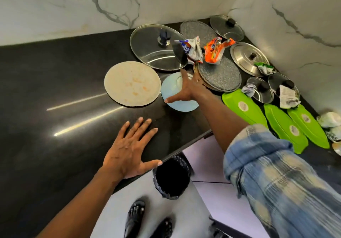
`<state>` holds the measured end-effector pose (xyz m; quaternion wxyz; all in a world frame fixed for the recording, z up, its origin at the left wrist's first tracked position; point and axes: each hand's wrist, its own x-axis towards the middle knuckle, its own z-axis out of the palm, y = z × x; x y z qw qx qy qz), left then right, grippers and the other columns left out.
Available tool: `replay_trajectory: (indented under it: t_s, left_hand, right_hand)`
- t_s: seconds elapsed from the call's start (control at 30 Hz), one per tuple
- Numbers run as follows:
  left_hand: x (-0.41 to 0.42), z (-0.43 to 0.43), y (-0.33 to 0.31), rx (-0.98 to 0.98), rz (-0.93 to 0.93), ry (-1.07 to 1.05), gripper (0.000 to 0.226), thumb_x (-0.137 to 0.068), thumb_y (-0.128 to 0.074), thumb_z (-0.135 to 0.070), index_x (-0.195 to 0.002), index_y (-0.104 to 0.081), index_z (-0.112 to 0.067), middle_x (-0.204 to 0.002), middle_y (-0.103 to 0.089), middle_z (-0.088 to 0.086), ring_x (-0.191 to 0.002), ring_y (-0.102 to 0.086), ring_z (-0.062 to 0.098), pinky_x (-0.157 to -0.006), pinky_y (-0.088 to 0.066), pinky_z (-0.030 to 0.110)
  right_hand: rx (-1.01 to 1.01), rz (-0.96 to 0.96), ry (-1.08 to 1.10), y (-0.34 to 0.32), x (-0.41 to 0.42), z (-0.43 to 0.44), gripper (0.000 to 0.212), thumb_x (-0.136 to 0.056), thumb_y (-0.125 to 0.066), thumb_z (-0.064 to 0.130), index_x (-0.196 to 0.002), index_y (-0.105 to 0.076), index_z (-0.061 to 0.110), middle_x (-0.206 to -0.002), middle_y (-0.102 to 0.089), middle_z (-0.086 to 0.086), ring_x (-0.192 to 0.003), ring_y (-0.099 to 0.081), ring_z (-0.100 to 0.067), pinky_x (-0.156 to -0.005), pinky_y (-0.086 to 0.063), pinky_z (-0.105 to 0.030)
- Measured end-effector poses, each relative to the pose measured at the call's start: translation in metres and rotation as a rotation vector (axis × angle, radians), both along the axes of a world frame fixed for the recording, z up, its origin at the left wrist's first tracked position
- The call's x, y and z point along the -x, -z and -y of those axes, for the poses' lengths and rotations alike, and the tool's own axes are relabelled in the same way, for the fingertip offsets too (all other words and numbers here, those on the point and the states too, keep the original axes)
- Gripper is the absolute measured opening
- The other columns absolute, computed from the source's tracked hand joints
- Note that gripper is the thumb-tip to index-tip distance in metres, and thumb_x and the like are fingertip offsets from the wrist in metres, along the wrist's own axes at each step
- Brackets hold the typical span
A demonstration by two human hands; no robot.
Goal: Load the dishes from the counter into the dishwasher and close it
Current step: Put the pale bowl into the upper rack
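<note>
My left hand (129,151) lies flat and open on the black counter (46,90) near its front edge, holding nothing. My right hand (186,88) reaches over a light blue plate (171,90), fingers spread, thumb low; whether it touches the plate I cannot tell. A beige round plate (132,84) lies just left of it. Behind stand a large glass lid (156,48), two speckled grey plates (219,75) (197,30), a steel lid (249,58) and several smaller lids (227,27). The dishwasher is out of view.
Crumpled wrappers (192,50) (215,49) lie on the plates. Three green leaf-shaped trays (243,107) line the right counter beside more crumpled paper (287,97). A black-lined bin (172,178) stands on the floor below the counter edge, my sandalled feet (136,217) nearby. Marble walls enclose the corner.
</note>
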<state>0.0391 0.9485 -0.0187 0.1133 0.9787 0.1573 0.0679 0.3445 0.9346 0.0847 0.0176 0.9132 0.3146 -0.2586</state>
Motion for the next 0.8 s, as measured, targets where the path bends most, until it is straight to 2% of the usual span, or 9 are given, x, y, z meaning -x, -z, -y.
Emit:
replay_trajectory:
  t_s: [0.2,0.3,0.4,0.47,0.57,0.67,0.8]
  left_hand:
    - [-0.001,-0.001,0.000,-0.016,-0.010,-0.001,0.105,-0.083,-0.033,-0.096,-0.161,-0.036,-0.027,-0.174,-0.019,0.005,-0.163,-0.008,0.025,-0.128,-0.015,0.058]
    - [-0.001,-0.001,-0.001,-0.022,-0.008,0.002,0.104,-0.082,-0.036,-0.095,-0.161,-0.037,-0.026,-0.174,-0.020,0.005,-0.163,-0.007,0.024,-0.129,-0.013,0.057]
    - [0.001,-0.002,-0.006,-0.015,-0.030,0.007,0.104,-0.083,-0.035,-0.095,-0.162,-0.034,-0.026,-0.174,-0.018,0.005,-0.163,-0.004,0.023,-0.129,-0.011,0.056]
    - [0.002,-0.001,-0.010,0.005,-0.045,0.016,0.103,-0.084,-0.034,-0.094,-0.162,-0.033,-0.027,-0.175,-0.016,0.005,-0.163,-0.002,0.022,-0.129,-0.010,0.056]
    - [0.005,0.000,-0.017,0.035,-0.011,0.036,0.094,-0.088,-0.041,-0.085,-0.158,-0.042,-0.022,-0.172,-0.023,0.007,-0.162,-0.013,0.025,-0.129,-0.014,0.057]
    - [0.005,0.011,-0.019,-0.011,0.109,0.155,0.080,-0.093,-0.046,-0.070,-0.148,-0.056,-0.013,-0.165,-0.038,0.013,-0.157,-0.030,0.032,-0.125,-0.020,0.060]
    - [-0.007,0.065,-0.016,-0.068,0.207,0.361,0.065,-0.096,-0.052,-0.054,-0.142,-0.059,-0.009,-0.161,-0.043,0.016,-0.157,-0.029,0.034,-0.121,-0.024,0.065]
  right_hand:
    - [-0.065,0.082,-0.011,0.009,-0.001,0.003,0.144,-0.041,-0.078,0.083,-0.154,0.000,0.043,-0.163,-0.009,-0.018,-0.147,-0.015,-0.050,-0.107,-0.034,-0.070]
    - [-0.154,0.090,0.007,0.008,0.004,0.017,0.138,-0.043,-0.077,0.084,-0.154,-0.006,0.042,-0.158,-0.021,-0.021,-0.145,-0.022,-0.049,-0.111,-0.035,-0.065]
    - [-0.374,0.044,0.086,0.001,0.015,0.040,0.136,-0.041,-0.075,0.087,-0.152,-0.011,0.042,-0.154,-0.030,-0.018,-0.142,-0.031,-0.044,-0.113,-0.036,-0.058]
    - [-0.572,-0.016,0.168,-0.010,0.029,0.065,0.135,-0.042,-0.078,0.085,-0.153,-0.013,0.043,-0.154,-0.033,-0.010,-0.141,-0.037,-0.034,-0.112,-0.039,-0.052]
    - [-0.798,-0.028,0.285,-0.024,0.064,0.117,0.130,-0.043,-0.082,0.078,-0.152,-0.024,0.035,-0.147,-0.043,0.000,-0.133,-0.045,-0.021,-0.112,-0.042,-0.043]
    - [-0.915,-0.005,0.420,-0.020,0.109,0.195,0.126,-0.043,-0.083,0.075,-0.149,-0.025,0.037,-0.144,-0.040,0.008,-0.131,-0.044,-0.014,-0.113,-0.040,-0.037]
    - [-0.928,-0.007,0.655,-0.004,0.175,0.314,0.132,-0.045,-0.085,0.071,-0.153,-0.017,0.041,-0.150,-0.031,0.017,-0.140,-0.038,-0.009,-0.118,-0.037,-0.038]
